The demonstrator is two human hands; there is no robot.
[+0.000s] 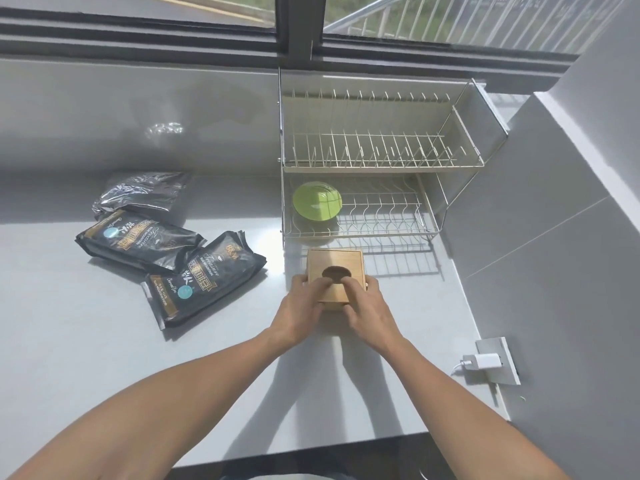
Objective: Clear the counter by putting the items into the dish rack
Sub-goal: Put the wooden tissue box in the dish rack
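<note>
The fingers (313, 289) of both hands are clamped on a wooden box (335, 276): the left hand (300, 311) grips its left side with the thumb laid across the top, and the right hand (367, 312) grips the right side the same way. The box has a dark oval opening in its top. Whether it rests on the tabletop (86, 341) or is just lifted off it cannot be told.

The box is just near of the rack (381, 164), a two-tier wire frame at the far right against the wall. A green bowl (317, 201) sits at the left end of the lower tier; the upper tier is bare wire.

To the left of the box lie three dark bags (204, 278), overlapping, the farthest one shiny. Near right, a white charger (483, 361) is plugged into a wall socket.
</note>
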